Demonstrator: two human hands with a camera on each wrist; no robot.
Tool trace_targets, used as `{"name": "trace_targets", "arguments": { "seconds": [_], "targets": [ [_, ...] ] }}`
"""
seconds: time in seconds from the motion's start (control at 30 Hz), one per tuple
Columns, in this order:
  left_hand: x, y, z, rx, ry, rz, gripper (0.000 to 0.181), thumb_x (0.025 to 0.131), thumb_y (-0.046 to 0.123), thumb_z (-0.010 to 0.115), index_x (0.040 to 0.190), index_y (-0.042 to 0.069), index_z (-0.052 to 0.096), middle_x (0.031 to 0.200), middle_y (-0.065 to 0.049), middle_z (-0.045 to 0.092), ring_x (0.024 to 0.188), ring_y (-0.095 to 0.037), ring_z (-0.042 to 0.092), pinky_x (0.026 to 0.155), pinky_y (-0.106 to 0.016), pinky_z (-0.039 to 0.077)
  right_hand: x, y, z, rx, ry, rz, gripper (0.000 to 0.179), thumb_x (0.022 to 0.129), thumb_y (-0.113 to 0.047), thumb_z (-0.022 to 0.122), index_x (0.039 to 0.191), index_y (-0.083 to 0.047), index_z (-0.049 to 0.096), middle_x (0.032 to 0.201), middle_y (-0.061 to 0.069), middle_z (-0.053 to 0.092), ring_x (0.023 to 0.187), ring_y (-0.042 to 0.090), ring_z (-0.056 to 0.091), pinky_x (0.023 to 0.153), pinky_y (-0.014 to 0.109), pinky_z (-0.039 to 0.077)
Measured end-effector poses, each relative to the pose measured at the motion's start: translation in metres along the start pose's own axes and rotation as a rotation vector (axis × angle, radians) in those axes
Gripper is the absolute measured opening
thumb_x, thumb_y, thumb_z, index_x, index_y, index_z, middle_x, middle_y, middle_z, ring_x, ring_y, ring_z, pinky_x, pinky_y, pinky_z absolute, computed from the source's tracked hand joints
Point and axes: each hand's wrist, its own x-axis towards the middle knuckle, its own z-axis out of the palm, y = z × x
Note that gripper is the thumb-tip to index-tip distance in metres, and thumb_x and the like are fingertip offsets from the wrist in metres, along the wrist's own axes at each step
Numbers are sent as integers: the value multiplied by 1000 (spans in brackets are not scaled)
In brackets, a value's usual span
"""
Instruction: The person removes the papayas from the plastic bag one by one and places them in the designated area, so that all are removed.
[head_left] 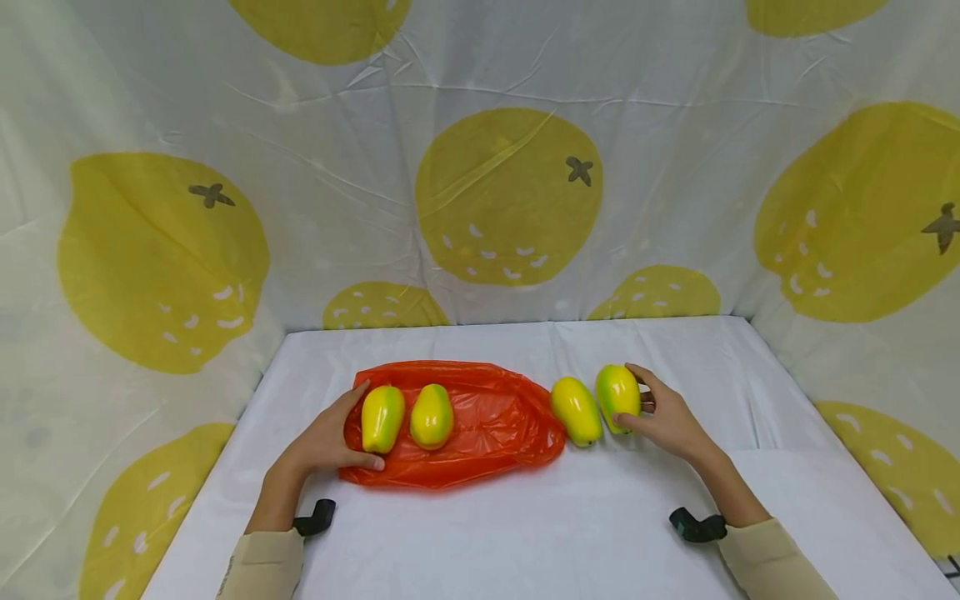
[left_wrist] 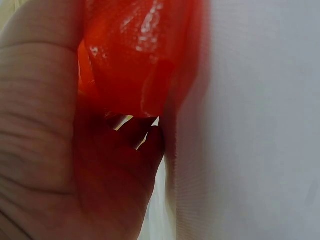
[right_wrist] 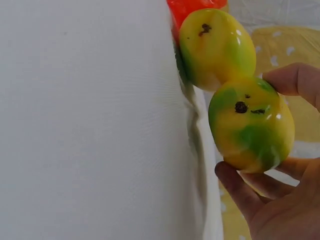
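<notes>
1. The right hand (head_left: 670, 422) holds a shiny yellow-green fruit (head_left: 618, 398), with the thumb on one side and fingers on the other.
2. The left hand (head_left: 327, 442) curls round the left end of a red bag (head_left: 491, 421), with the thumb at the near side.
3. Two more fruits sit side by side on the bag: a left fruit (head_left: 383, 419), close to the left hand, and a middle fruit (head_left: 431, 417).
4. A fourth fruit (head_left: 576, 411) lies between the bag's right end and the fruit in the right hand, just beside both.
5. Everything is on a white table (head_left: 525, 537).
6. Behind it hangs a pale cloth (head_left: 337, 200) with big yellow fruit pictures.
</notes>
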Motion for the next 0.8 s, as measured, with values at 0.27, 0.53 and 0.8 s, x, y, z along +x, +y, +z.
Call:
{"name": "trace_targets", "arguments": {
  "seconds": [0.27, 0.53, 0.8],
  "targets": [
    [0, 0, 2, -7, 3, 4, 138, 59, 65, 91, 166, 18, 18, 164, -13, 35, 147, -40, 38, 108, -68, 45, 1, 6, 5, -15, -26, 15, 92, 88, -36, 79, 161, -11, 28, 157, 20, 41, 120, 39, 61, 99, 55, 56],
    [0, 0, 1, -5, 8, 11, 138, 59, 65, 91, 166, 17, 18, 164, -13, 35, 147, -40, 38, 108, -69, 45, 1, 8, 6, -25, -32, 12, 93, 87, -38, 80, 161, -10, 28, 157, 21, 41, 122, 40, 61, 100, 56, 56],
    [0, 1, 1, -10, 4, 9, 137, 59, 65, 91, 166, 18, 18, 164, -12, 35, 147, -40, 38, 109, -68, 44, -2, 10, 4, -34, -55, 8, 91, 89, -38, 78, 160, -9, 29, 160, 21, 39, 127, 42, 57, 104, 59, 52]
  ]
}}
